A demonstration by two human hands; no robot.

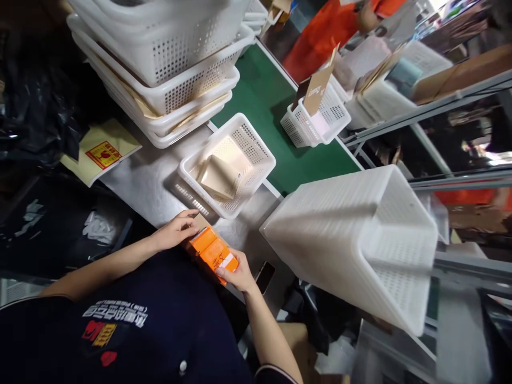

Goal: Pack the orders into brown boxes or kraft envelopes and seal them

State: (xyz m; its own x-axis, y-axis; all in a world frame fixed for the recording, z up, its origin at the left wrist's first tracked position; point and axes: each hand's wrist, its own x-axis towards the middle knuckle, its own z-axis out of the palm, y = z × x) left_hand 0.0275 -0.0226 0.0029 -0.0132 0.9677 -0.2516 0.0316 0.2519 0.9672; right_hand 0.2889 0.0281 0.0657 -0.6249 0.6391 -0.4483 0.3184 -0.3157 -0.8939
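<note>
My right hand (239, 272) grips an orange packet (212, 248) with dark characters and a white label, thumb on its face. A brown cardboard piece (202, 221) shows at the packet's upper end, and how the two are joined is hidden. My left hand (176, 232) is closed at that upper end, its fingertips on the cardboard. Just beyond my hands, a white perforated basket (188, 178) sits on the metal table (136, 178). Inside it lies a beige box (220, 177).
Stacked white baskets (160, 80) stand at upper left, near a yellow envelope (102, 152). To the right lies a long nested basket stack (340, 234). A green belt (256, 80) runs behind, carrying a small basket (300, 125). A phone (264, 276) lies at the table's edge.
</note>
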